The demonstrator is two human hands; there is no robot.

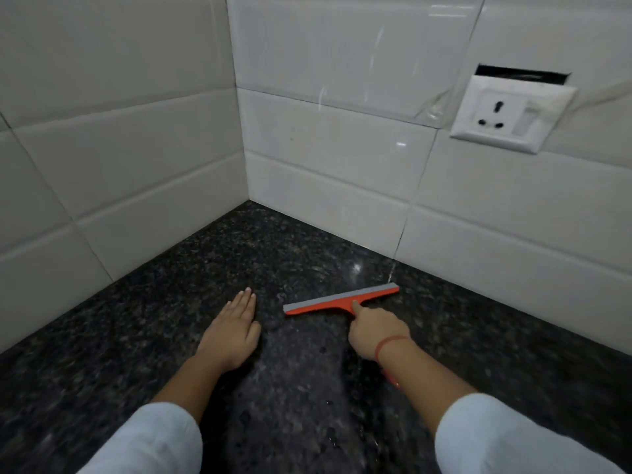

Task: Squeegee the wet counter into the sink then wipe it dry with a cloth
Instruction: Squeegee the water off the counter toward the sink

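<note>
An orange squeegee (338, 300) with a grey rubber blade lies blade-down on the dark speckled granite counter (171, 319), near the tiled corner. My right hand (374, 331) is closed around its handle, index finger stretched along the neck; a red thread circles the wrist. My left hand (232, 331) rests flat on the counter to the left of the blade, fingers together, holding nothing. A duller streaked band with small droplets (301, 388) runs on the counter between my arms. No sink or cloth is in view.
White tiled walls (325, 159) meet in a corner behind the counter. A white wall socket (509, 114) with a switch sits on the right wall, above a dark gap. Both forearms wear white sleeves.
</note>
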